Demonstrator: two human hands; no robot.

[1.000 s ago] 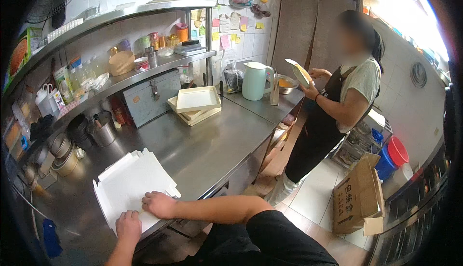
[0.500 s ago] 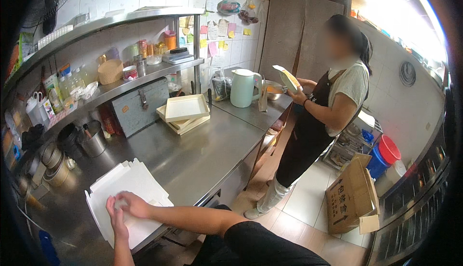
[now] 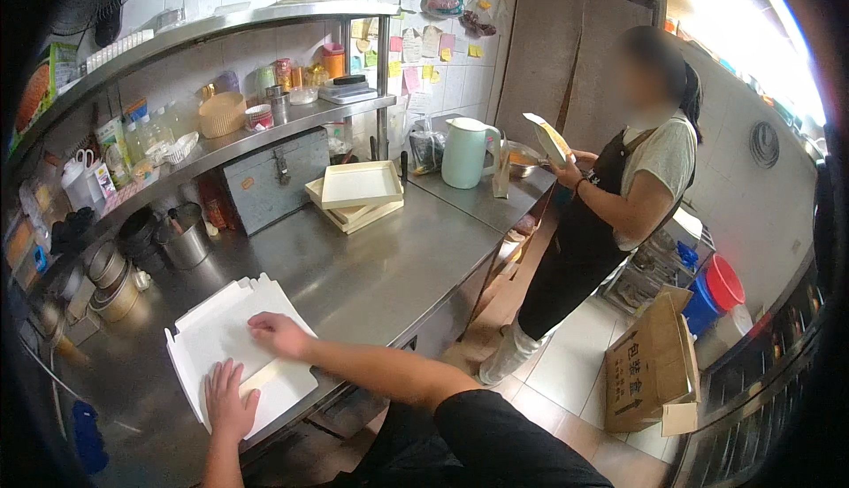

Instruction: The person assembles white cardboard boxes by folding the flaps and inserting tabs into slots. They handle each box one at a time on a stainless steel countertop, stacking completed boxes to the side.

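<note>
A flat white cardboard box blank (image 3: 217,315) with notched edges lies on the steel worktable (image 3: 371,267). My left hand (image 3: 232,402) rests on its near part, fingers stretched out and spread. Beside those fingers, a pale cream strip (image 3: 263,376) runs across the blank; I cannot tell whether it is a raised flap or a loose piece. My right hand (image 3: 281,336) is over the blank, farther out and to the right, its fingers curled in. Whatever those fingers hold, if anything, is hidden.
Stacked cream trays (image 3: 361,184) sit beside a grey metal case (image 3: 276,178). A pale green jug (image 3: 466,153) stands farther right. A co-worker in a dark apron (image 3: 579,249) holds a package (image 3: 548,140). Metal pots (image 3: 184,238) line the left, below a shelf (image 3: 256,134). An open carton (image 3: 650,364) is on the floor.
My hands, earlier close together over the blank, have moved apart. The left now lies flat on it, and the right is curled farther to the right. The whole view has shifted slightly.
</note>
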